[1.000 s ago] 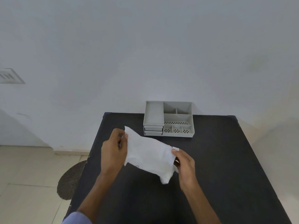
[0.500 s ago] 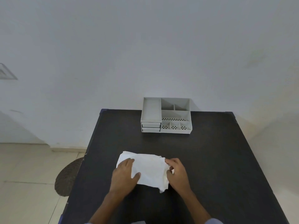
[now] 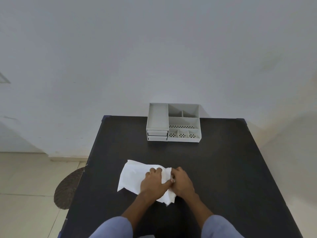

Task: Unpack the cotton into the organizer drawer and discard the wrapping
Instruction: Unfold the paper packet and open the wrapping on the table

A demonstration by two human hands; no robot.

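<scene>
A white paper-wrapped cotton package lies on the black table, near its front middle. My left hand grips the package's right part, fingers curled into the paper. My right hand pinches the crumpled right end of the wrapping, close against my left hand. The cotton inside is hidden by the wrapping. A grey plastic organizer stands at the table's far edge, with open top compartments and two small drawers, both pushed in, at its front left.
A white wall rises right behind the table. A dark round mat lies on the tiled floor to the left of the table. The table's left edge runs close to the package.
The package came down from mid-air onto the table. Both hands moved together at its right end, the left hand sliding rightward across the paper.
</scene>
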